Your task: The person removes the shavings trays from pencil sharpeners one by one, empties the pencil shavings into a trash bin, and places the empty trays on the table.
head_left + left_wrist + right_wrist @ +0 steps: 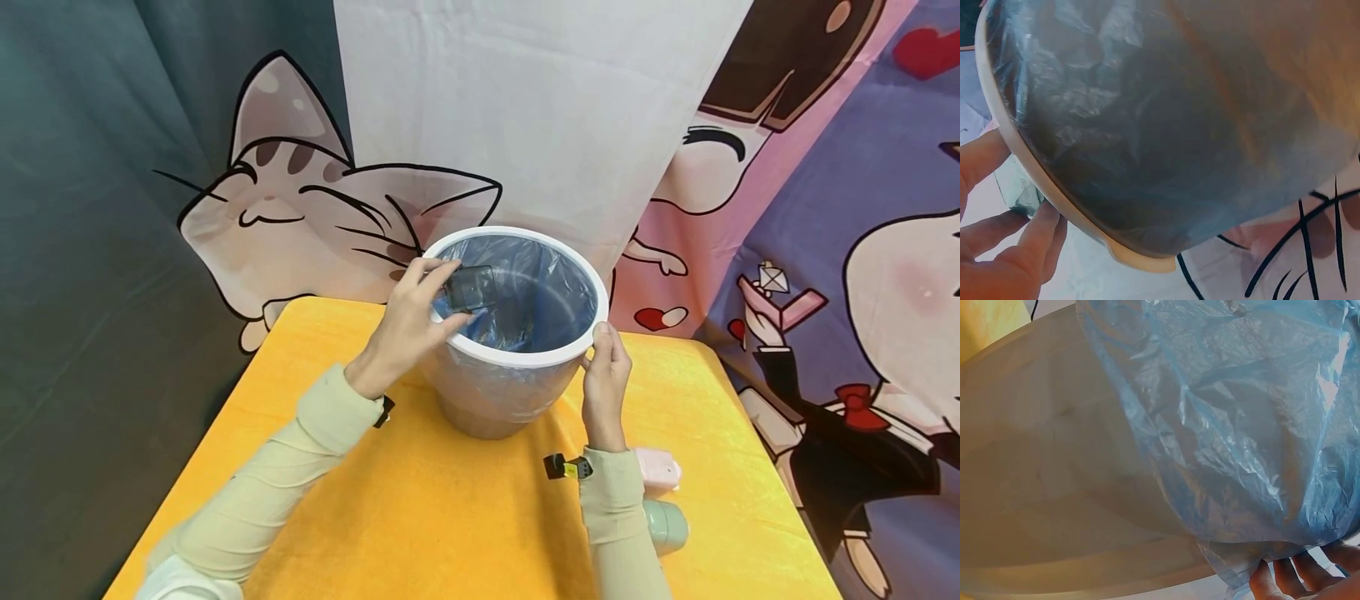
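Left grip: the left hand [408,321] pinches a small, dark, see-through rectangular box [476,287] over the mouth of a translucent, white-rimmed round plastic bin [517,360].
Right grip: I see the right hand [606,382] clasping the bin's right rim.
Table room: yellow cloth-covered table [390,508] between the forearms; far edge behind the bin.
Hard to see: blue plastic liner [558,283] creases obscure the bin's bottom; my right sleeve [617,496] partly covers a pink block [658,469] and a pale green rounded object [667,525].

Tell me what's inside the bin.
The bin holds a blue plastic liner; the left hand holds a see-through box at the opening. The near rim and liner hide the bottom.
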Demonstrator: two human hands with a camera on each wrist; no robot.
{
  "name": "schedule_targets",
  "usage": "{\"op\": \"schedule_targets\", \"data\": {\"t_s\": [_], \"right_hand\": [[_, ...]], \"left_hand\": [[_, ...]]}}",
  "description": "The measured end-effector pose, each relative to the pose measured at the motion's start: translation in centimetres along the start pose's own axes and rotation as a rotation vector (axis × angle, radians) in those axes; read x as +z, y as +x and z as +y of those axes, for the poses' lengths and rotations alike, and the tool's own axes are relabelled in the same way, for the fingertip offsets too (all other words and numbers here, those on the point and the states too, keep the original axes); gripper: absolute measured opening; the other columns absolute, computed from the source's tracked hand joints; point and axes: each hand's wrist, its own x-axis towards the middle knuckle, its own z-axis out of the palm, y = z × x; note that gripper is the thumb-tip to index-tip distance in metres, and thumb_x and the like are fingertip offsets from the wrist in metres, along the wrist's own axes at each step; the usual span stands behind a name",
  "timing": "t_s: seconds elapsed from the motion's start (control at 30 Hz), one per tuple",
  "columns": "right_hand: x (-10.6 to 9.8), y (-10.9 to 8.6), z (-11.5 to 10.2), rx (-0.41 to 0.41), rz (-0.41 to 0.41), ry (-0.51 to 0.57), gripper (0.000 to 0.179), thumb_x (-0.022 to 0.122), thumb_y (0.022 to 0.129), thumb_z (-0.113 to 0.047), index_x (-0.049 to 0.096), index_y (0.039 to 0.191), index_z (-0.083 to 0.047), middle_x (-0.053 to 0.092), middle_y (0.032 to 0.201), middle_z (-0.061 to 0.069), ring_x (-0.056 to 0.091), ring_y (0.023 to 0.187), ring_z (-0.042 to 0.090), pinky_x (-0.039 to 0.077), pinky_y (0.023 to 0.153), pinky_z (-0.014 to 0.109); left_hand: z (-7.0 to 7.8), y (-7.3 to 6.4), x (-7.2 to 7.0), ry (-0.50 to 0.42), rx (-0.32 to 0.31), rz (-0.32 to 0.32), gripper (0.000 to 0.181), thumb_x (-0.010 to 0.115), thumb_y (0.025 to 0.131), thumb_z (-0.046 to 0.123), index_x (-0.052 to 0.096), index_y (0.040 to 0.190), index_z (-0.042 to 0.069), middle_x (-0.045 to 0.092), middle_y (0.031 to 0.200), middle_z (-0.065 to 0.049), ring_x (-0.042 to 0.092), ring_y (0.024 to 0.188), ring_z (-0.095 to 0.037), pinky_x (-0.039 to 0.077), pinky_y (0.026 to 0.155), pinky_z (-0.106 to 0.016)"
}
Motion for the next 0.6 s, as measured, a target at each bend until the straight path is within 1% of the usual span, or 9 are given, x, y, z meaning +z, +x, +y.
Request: {"op": "schedule_targets", "data": {"t_s": [0.13,0.23,0.3,0.4,0.47,0.6], "right_hand": [[-0.03,-0.01,0.04,-0.002,0.002,-0.007,0.045,0.045,0.096,-0.038,0.056,0.108,0.003,0.053,0.104,0.013,0.051,0.099,0.023,0.047,0.090,0.047],[-0.09,-0.03,0.10,0.005,0.005,-0.007,0.043,0.046,0.095,-0.039,0.059,0.114,-0.002,0.056,0.111,0.012,0.052,0.103,0.022,0.045,0.092,0.049],[-0.12,-0.01,0.15,0.008,0.004,-0.008,0.043,0.046,0.095,-0.039,0.059,0.116,-0.005,0.057,0.113,0.011,0.052,0.104,0.022,0.045,0.092,0.049],[-0.16,0.04,0.21,0.005,-0.005,-0.002,0.044,0.046,0.095,-0.039,0.058,0.115,-0.002,0.055,0.112,0.014,0.051,0.104,0.023,0.044,0.092,0.050],[-0.17,0.07,0.22,-0.002,-0.012,-0.001,0.045,0.046,0.095,-0.039,0.057,0.114,0.000,0.054,0.112,0.015,0.051,0.104,0.024,0.044,0.092,0.049],[-0.21,0.08,0.25,-0.010,-0.014,0.002,0.045,0.045,0.096,-0.038,0.057,0.114,0.001,0.054,0.111,0.017,0.051,0.103,0.025,0.044,0.093,0.050]], "left_hand": [[0.21,0.03,-0.02,-0.086,-0.083,-0.011,0.067,0.082,0.068,0.010,0.052,0.127,0.000,0.048,0.113,-0.014,0.056,0.096,-0.022,0.050,0.085,-0.026],[0.30,0.04,-0.08,-0.161,-0.168,-0.037,0.069,0.082,0.068,0.011,0.051,0.129,0.003,0.047,0.114,-0.012,0.054,0.104,-0.022,0.049,0.087,-0.024],[0.30,0.04,-0.15,-0.193,-0.225,-0.054,0.070,0.082,0.068,0.014,0.051,0.130,0.006,0.047,0.115,-0.011,0.054,0.107,-0.021,0.049,0.087,-0.024],[0.27,0.05,-0.30,-0.241,-0.298,-0.066,0.072,0.082,0.067,0.019,0.051,0.131,0.011,0.048,0.117,-0.009,0.054,0.107,-0.020,0.048,0.087,-0.023],[0.22,0.09,-0.40,-0.271,-0.332,-0.067,0.072,0.083,0.067,0.022,0.051,0.131,0.014,0.049,0.117,-0.008,0.055,0.106,-0.020,0.049,0.087,-0.024],[0.15,0.14,-0.63,-0.338,-0.370,-0.069,0.071,0.082,0.067,0.025,0.052,0.131,0.014,0.050,0.116,-0.008,0.055,0.107,-0.020,0.049,0.087,-0.025]]}}
